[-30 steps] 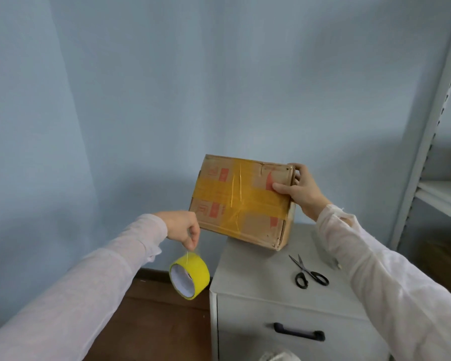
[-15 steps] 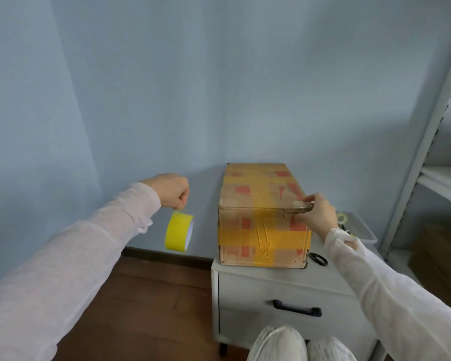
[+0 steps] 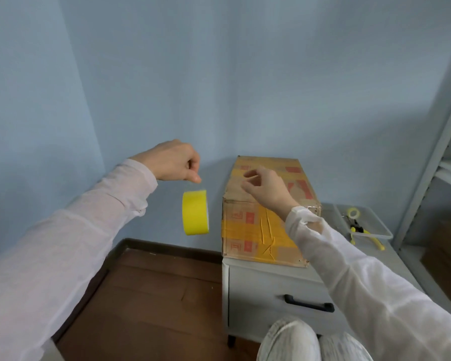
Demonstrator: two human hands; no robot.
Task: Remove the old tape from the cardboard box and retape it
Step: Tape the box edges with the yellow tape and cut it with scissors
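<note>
While left hand (image 3: 176,161) fingers pinch hanging yellow tape roll (image 3: 195,212), right hand (image 3: 267,190) fingers spread above cardboard box (image 3: 248,227), red print unreadable.

Bright yellow seen on tape roll (image 3: 195,212), plain, no print. Cardboard box (image 3: 248,225) brown w/ yellow-orange tape bands & red printed marks. Cabinet (image 3: 255,290) pale grey, handle (image 3: 309,304) black. Wall (image 3: 219,74) painted light blue; floor (image 3: 151,295) dark brown wood. Sleeves (image 3: 63,246) white, sheer. Pliers (image 3: 362,231) yellow-handled in clear tray (image 3: 383,227).
</note>
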